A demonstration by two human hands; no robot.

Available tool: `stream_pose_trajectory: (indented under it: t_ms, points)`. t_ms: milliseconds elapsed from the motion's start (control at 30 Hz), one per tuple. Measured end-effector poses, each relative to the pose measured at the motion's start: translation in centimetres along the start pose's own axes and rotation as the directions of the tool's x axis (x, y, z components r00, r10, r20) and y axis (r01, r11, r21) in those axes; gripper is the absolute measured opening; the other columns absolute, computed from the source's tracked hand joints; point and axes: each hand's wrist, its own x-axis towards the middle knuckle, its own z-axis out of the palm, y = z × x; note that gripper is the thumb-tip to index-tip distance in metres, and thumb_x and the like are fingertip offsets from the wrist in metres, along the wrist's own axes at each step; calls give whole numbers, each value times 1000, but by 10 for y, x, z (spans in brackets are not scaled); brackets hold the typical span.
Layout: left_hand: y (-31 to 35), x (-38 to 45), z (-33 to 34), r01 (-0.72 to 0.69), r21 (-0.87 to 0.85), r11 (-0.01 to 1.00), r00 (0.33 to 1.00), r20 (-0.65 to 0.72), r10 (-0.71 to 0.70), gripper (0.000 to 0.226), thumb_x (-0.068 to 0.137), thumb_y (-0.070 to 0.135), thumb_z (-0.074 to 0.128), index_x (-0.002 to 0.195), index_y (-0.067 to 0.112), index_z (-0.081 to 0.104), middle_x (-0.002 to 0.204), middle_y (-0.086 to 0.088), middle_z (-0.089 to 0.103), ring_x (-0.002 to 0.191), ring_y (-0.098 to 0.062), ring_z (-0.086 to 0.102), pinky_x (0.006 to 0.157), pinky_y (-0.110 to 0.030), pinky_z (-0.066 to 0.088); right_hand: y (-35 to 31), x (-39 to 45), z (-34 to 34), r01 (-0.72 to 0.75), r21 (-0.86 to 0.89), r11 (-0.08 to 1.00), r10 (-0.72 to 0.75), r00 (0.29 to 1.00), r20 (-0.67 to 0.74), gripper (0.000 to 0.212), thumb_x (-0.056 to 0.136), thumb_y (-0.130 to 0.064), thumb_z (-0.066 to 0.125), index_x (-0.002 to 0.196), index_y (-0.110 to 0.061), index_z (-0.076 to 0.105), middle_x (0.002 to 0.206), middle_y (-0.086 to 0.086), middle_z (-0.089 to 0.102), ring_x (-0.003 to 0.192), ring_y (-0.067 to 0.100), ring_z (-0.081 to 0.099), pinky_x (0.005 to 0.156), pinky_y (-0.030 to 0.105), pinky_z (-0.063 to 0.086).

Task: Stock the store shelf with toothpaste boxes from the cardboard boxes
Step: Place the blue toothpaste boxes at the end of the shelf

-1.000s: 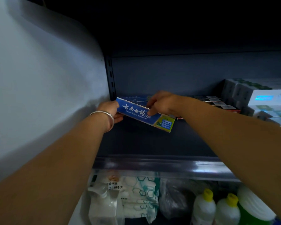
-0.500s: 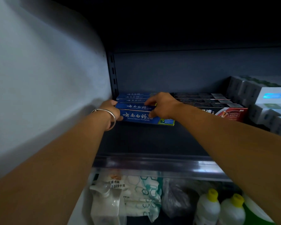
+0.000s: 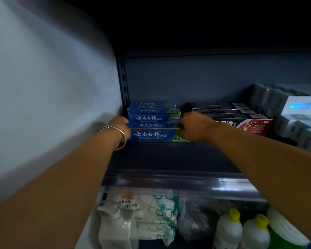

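The front blue toothpaste box (image 3: 151,135) lies flat on the dark shelf (image 3: 169,157), nearest of a blue row at the far left; the left hand (image 3: 120,125), a bangle (image 3: 121,133) on its wrist, holds its left end; the right hand (image 3: 194,125) grips its right end with curled fingers; black toothpaste boxes (image 3: 241,121) sit just right; bottles (image 3: 228,229) stand below

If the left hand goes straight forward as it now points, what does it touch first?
Probably the left end of the blue toothpaste boxes, which the left hand already seems to touch; behind them the shelf's back wall. Depth is unclear.
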Motion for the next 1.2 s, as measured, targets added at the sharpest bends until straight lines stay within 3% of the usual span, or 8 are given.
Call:
stream_pose_trajectory:
  t_ms: [333, 600, 733, 867, 1033, 1200]
  points:
    - [7, 0, -2, 1, 72, 997, 998, -62, 4, 49, 85, -5, 60, 132, 4, 50, 133, -15, 52, 123, -30, 50, 104, -32, 39, -1, 2, 0, -26, 58, 998, 26, 1000, -1, 21, 88, -1, 51, 107, 0, 59, 110, 16, 58, 98, 28, 59, 77, 32, 48]
    - [12, 6, 3, -4, 93, 996, 996, -92, 13, 33, 86, -6, 53, 118, -2, 60, 118, -19, 60, 108, -33, 57, 93, -34, 47, -1, 20, 4, -117, 152, 982, 124, 991, -40, 21, 86, 2, 51, 105, 3, 59, 108, 18, 60, 98, 30, 61, 81, 34, 52]
    - [13, 11, 4, 15, 39, 999, 997, -76, -12, 29, 88, -3, 49, 115, -3, 59, 115, -19, 60, 105, -33, 57, 86, -32, 46, 2, 30, 5, -142, 217, 966, 158, 986, -57, 18, 86, -1, 54, 102, 5, 61, 106, 19, 63, 96, 28, 62, 75, 31, 50]
    - [15, 17, 4, 57, -62, 996, 996, -62, -61, 28, 90, -1, 44, 114, -6, 58, 92, -14, 55, 89, -29, 54, 77, -32, 44, 3, 39, 3, -167, 242, 956, 186, 981, -60, 24, 92, -8, 49, 109, 2, 62, 112, 16, 62, 103, 25, 60, 79, 27, 47]
    - [14, 25, 9, 58, -54, 997, 995, -80, -62, 35, 89, -4, 47, 123, -5, 53, 119, -21, 57, 110, -35, 55, 90, -35, 45, 6, 47, 7, -178, 233, 956, 198, 978, -66, 23, 88, -4, 55, 110, 2, 61, 113, 15, 61, 97, 24, 59, 74, 25, 45]
    - [12, 31, 10, 24, -19, 1000, 997, -76, -26, 26, 88, 0, 51, 111, -7, 60, 113, -24, 61, 105, -37, 57, 89, -38, 47, 7, 50, 5, -165, 142, 976, 177, 981, -79, 22, 92, -7, 52, 111, 1, 61, 114, 14, 60, 105, 25, 59, 88, 29, 47]
